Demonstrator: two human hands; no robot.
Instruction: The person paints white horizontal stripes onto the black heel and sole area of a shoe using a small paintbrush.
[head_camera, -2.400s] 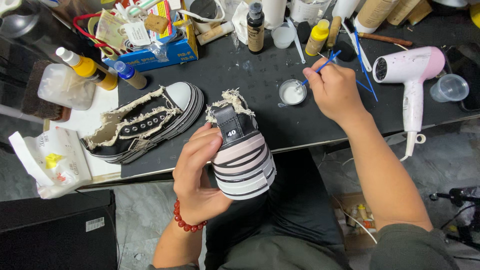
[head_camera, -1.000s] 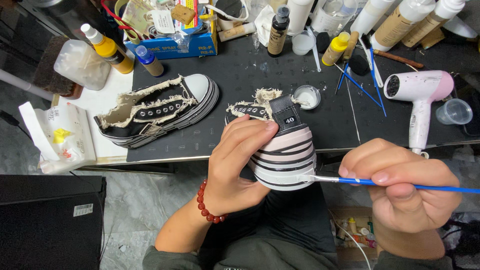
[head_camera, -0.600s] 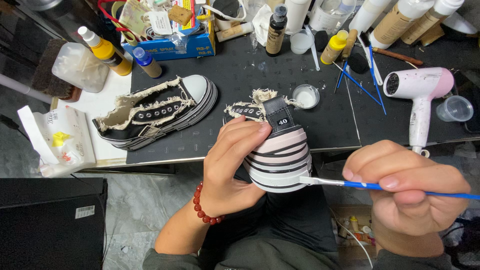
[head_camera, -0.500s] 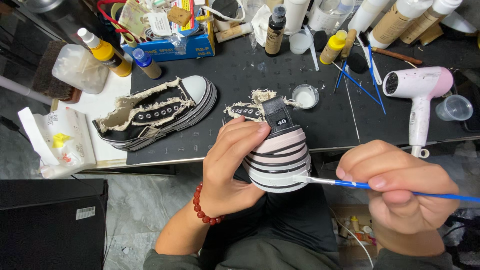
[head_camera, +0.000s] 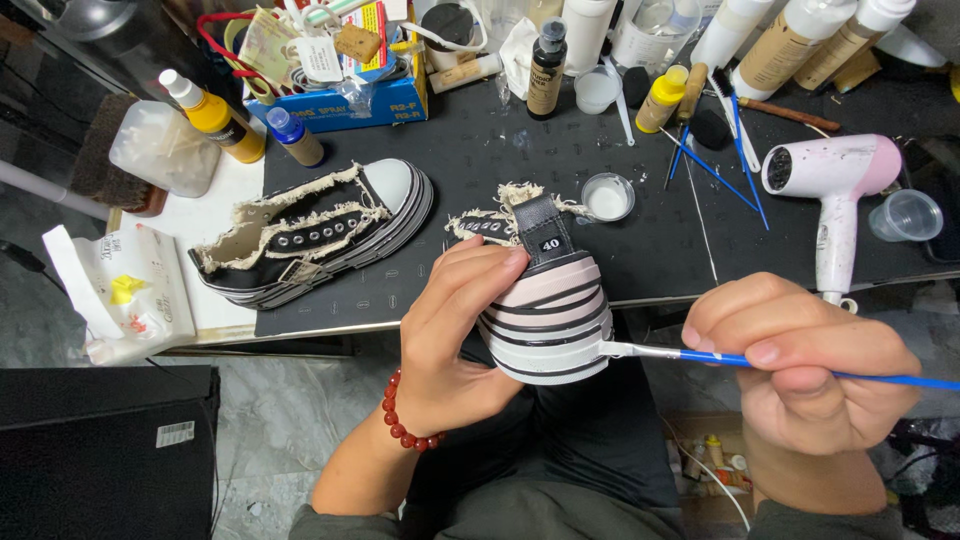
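The striped sole of a sneaker (head_camera: 548, 320) is being painted: it is gripped heel-up by the left hand (head_camera: 452, 340), while a blue-handled brush (head_camera: 700, 354) (tip touching the sole's edge) is pinched by the right hand (head_camera: 800, 370). A steady stroke along the stripe is judged necessary next.

1 head-worn camera looked steeply down, close over both hands, with the black work mat (head_camera: 520, 160) across the upper frame.

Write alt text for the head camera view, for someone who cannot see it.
Seen from above, a left hand grips a striped sneaker by its heel while the right hand touches a blue-handled brush to its sole. On the dark mat behind lie a second sneaker, bottles and a pink hairdryer.
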